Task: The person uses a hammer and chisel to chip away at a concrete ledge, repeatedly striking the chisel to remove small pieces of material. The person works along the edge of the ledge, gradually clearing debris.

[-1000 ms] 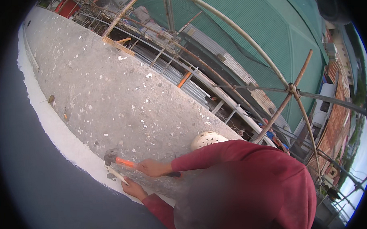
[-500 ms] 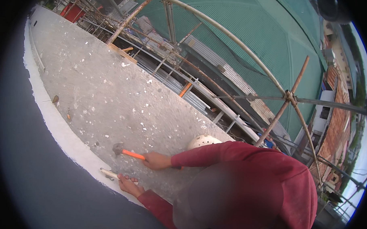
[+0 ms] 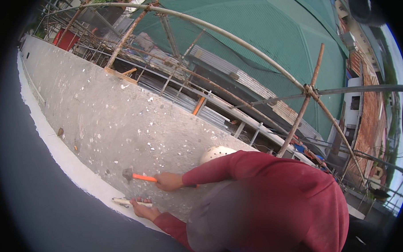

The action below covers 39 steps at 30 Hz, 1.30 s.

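Your own hands weren't in the shot, so I couldn't tell whether they were closed or loose. The work was in front of you: a person in a red top (image 3: 275, 199) crouched at the wall.

Their upper hand (image 3: 168, 181) was clenched around the orange grip of a hammer (image 3: 139, 176), its dark steel head lifted just off the surface. Their lower hand (image 3: 144, 211) was wrapped round a pale chisel (image 3: 124, 201), which lay low along the seam where the grey concrete (image 3: 112, 124) met the white plaster band (image 3: 69, 161).

For a clean blow, I'd say the chisel wanted a steady, shallow angle, the holding fingers kept back from the struck end, and a short, square swing.

The concrete looked rough and pitted with pale flecks, while the band was smooth and matte. A rounded white helmet (image 3: 215, 152) sat behind the sleeve. Beyond it ran rusty scaffold poles (image 3: 299, 118) and green netting (image 3: 269, 30).
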Each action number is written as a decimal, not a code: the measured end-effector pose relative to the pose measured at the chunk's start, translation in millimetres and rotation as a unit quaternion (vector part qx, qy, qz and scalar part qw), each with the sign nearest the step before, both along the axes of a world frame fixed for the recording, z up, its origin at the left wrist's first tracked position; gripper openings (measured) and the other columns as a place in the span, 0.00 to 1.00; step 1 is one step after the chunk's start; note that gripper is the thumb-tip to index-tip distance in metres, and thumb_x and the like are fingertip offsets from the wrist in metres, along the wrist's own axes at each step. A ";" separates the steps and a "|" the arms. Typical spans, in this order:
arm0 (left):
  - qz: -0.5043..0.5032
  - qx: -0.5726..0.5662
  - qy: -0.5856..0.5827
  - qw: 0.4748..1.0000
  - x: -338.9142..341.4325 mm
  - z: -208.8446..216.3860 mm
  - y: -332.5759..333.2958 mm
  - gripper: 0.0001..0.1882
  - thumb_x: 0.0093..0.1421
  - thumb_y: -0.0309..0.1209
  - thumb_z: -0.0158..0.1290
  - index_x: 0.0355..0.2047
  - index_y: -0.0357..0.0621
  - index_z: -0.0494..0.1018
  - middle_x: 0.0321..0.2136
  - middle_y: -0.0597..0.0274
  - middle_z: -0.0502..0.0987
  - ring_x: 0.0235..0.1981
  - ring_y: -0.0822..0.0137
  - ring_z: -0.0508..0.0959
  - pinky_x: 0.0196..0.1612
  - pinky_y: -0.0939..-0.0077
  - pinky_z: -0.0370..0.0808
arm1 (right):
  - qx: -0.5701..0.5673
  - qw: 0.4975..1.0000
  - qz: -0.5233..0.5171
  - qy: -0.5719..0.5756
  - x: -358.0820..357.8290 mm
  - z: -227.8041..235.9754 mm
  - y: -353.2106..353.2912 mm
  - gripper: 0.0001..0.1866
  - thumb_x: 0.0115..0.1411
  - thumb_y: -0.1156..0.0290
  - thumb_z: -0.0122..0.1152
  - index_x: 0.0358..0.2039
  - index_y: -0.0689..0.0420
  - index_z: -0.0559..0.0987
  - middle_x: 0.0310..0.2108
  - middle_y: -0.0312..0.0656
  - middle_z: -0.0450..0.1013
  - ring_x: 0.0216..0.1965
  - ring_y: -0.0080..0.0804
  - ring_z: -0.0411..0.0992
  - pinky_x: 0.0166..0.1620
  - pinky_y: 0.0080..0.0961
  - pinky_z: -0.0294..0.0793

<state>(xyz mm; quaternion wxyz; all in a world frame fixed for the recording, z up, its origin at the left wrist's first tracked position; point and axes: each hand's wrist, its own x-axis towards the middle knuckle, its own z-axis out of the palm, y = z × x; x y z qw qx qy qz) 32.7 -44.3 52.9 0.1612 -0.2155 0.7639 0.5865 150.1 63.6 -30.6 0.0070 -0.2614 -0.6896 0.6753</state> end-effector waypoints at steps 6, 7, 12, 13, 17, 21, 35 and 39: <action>0.013 -0.028 0.025 0.999 7.7 2.8 -0.4 0.25 0.70 0.45 0.46 0.57 0.37 0.65 0.42 0.57 0.72 0.36 0.64 0.70 0.35 0.67 0.70 | -0.001 1.000 0.028 -0.010 0.1 -3.7 -5.0 0.17 0.64 0.64 0.50 0.44 0.66 0.72 0.31 0.62 0.76 0.35 0.62 0.76 0.40 0.52 0.72; -0.004 -0.041 0.024 0.999 7.8 3.3 -2.7 0.24 0.70 0.44 0.46 0.56 0.36 0.65 0.41 0.57 0.72 0.34 0.65 0.70 0.34 0.67 0.70 | -0.001 0.999 0.032 -0.011 0.1 -3.6 -7.5 0.17 0.65 0.64 0.49 0.44 0.65 0.71 0.31 0.61 0.76 0.35 0.62 0.76 0.40 0.53 0.72; -0.072 -0.079 0.013 0.994 -0.2 0.1 -19.4 0.18 0.70 0.43 0.47 0.45 0.39 0.68 0.34 0.63 0.70 0.22 0.72 0.67 0.22 0.74 0.67 | 0.016 0.998 0.051 -0.025 -2.8 -2.8 -16.9 0.17 0.65 0.63 0.48 0.47 0.63 0.68 0.30 0.59 0.75 0.34 0.61 0.75 0.38 0.54 0.70; -0.095 -0.091 0.015 0.991 -2.5 -2.7 -22.9 0.18 0.71 0.43 0.46 0.45 0.38 0.67 0.33 0.61 0.71 0.22 0.72 0.67 0.22 0.74 0.67 | 0.008 0.998 0.048 -0.027 -3.6 -2.7 -16.9 0.17 0.65 0.62 0.48 0.47 0.63 0.68 0.31 0.60 0.76 0.34 0.62 0.75 0.39 0.54 0.71; -0.133 -0.177 0.018 0.975 -11.9 -22.7 -37.5 0.19 0.71 0.42 0.46 0.42 0.33 0.68 0.29 0.56 0.72 0.21 0.69 0.69 0.24 0.70 0.67 | -0.011 0.999 0.041 -0.023 -6.7 -1.8 -11.9 0.18 0.66 0.60 0.50 0.45 0.63 0.70 0.31 0.60 0.76 0.36 0.63 0.75 0.40 0.53 0.72; -0.165 -0.318 0.088 0.930 -20.5 -49.7 -51.0 0.22 0.71 0.41 0.47 0.38 0.27 0.71 0.26 0.50 0.74 0.25 0.59 0.73 0.31 0.60 0.70 | -0.027 0.997 0.050 -0.048 -9.0 -2.4 -6.0 0.23 0.67 0.51 0.49 0.45 0.62 0.73 0.33 0.58 0.76 0.38 0.58 0.76 0.41 0.50 0.70; -0.163 -0.323 0.179 0.915 -16.6 -65.5 -53.7 0.25 0.70 0.43 0.46 0.35 0.25 0.72 0.28 0.40 0.76 0.31 0.45 0.76 0.38 0.52 0.71 | -0.068 0.995 0.048 -0.049 -13.8 3.5 2.7 0.34 0.72 0.45 0.37 0.48 0.67 0.75 0.39 0.64 0.76 0.43 0.59 0.75 0.47 0.45 0.70; -0.148 -0.305 0.218 0.915 -17.7 -76.4 -58.9 0.24 0.70 0.43 0.47 0.30 0.28 0.72 0.21 0.52 0.73 0.23 0.59 0.72 0.31 0.59 0.70 | -0.078 0.994 0.044 -0.061 -14.3 1.2 0.2 0.33 0.72 0.45 0.36 0.47 0.67 0.75 0.38 0.64 0.76 0.43 0.59 0.75 0.47 0.45 0.70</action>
